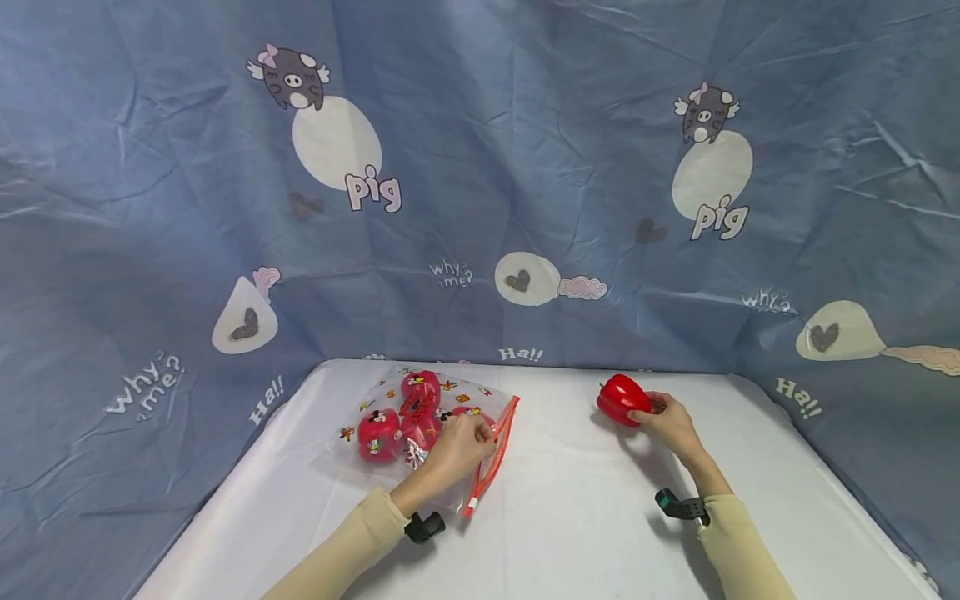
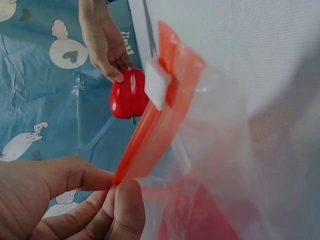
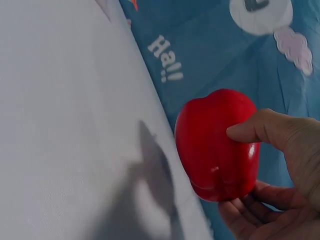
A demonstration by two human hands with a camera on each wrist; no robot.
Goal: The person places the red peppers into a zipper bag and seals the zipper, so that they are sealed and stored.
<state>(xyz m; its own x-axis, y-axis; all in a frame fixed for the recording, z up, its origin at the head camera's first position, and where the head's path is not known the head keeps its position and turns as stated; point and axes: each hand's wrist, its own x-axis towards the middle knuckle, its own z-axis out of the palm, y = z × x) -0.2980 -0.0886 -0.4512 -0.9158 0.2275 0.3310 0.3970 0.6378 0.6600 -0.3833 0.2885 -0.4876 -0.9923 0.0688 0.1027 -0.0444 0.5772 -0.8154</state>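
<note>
My left hand (image 1: 459,446) pinches the orange zip edge of a clear zip bag (image 2: 220,110) between thumb and fingers. A white slider (image 2: 157,85) sits on that orange strip. Inside the bag, which is printed with small cartoon figures, lie several red rounded things (image 1: 378,435), partly hidden by my left hand and the print. To the right, my right hand (image 1: 672,425) grips a red bell pepper (image 3: 215,145) with the thumb on one side and fingers beneath. The pepper is held over the table, its green stem showing in the left wrist view.
A white cloth (image 1: 570,517) covers the table. Behind its far edge hangs a blue curtain (image 1: 465,208) with pig prints and lettering. Dark bands with small devices circle both wrists, the right wristband (image 1: 681,506) showing plainly.
</note>
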